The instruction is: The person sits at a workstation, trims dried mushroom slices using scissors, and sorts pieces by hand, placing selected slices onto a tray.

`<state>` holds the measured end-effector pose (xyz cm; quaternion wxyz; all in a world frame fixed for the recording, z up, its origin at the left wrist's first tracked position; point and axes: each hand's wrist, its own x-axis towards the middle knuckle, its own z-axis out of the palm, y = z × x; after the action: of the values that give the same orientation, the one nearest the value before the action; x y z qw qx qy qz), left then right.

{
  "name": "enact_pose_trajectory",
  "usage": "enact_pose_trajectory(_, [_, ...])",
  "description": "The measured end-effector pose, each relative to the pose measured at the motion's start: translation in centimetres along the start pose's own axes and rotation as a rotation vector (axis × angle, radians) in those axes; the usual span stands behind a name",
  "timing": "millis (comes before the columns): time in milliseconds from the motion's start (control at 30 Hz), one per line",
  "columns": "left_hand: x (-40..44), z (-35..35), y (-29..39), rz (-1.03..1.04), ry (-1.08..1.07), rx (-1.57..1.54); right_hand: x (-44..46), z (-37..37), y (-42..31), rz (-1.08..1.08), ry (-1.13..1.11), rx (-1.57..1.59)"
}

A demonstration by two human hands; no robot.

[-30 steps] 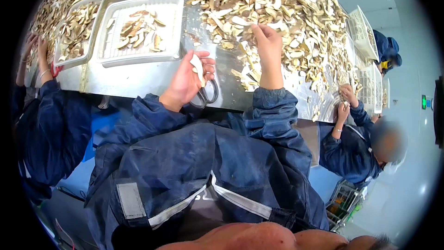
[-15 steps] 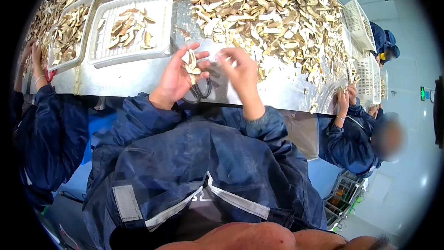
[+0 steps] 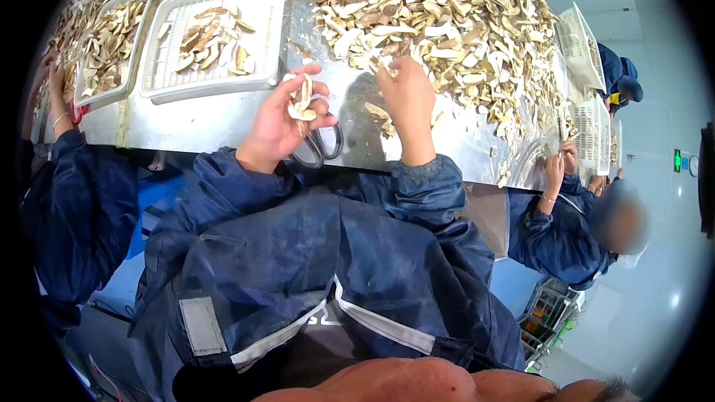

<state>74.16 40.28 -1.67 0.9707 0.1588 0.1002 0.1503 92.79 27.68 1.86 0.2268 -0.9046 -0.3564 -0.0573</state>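
Observation:
My left hand is palm up, its fingers curled round a few pale dried mushroom slices. Black scissor-like handle loops show at the table edge beside it; their other end is hidden. My right hand is at the near edge of a large heap of mushroom slices, back of the hand toward me. Its fingers are bent together at the tips, near a pale bit; what they grip is mostly hidden. A few loose slices lie just left of the right wrist.
A white tray with several slices stands left on the metal table. A fuller tray is beyond it, beside a co-worker's hand. On the right are another co-worker's hands and white baskets.
My right hand has moved from near the left palm rightward and away from me, to the heap's edge. My left hand still holds slices, its fingers more curled.

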Motion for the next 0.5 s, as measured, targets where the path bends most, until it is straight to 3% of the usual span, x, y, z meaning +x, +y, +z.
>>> enact_pose_trajectory(67, [0.6,0.2,0.1,-0.008,-0.035,-0.008,0.7,0.5,-2.2,-0.020,-0.014,0.163])
enact_pose_trajectory(233, [1.1,-0.4,-0.2,0.018,-0.076,0.043,2.2,3.7,-4.5,-0.030,-0.060,0.052])
enact_pose_trajectory(367, [0.9,-0.7,-0.7,0.043,-0.034,0.069,1.3,2.7,-3.5,0.000,-0.098,0.328])
enact_pose_trajectory(500, [1.2,-0.4,-0.7,0.042,0.036,0.131,0.1,-0.7,-1.4,0.172,-0.431,0.762])
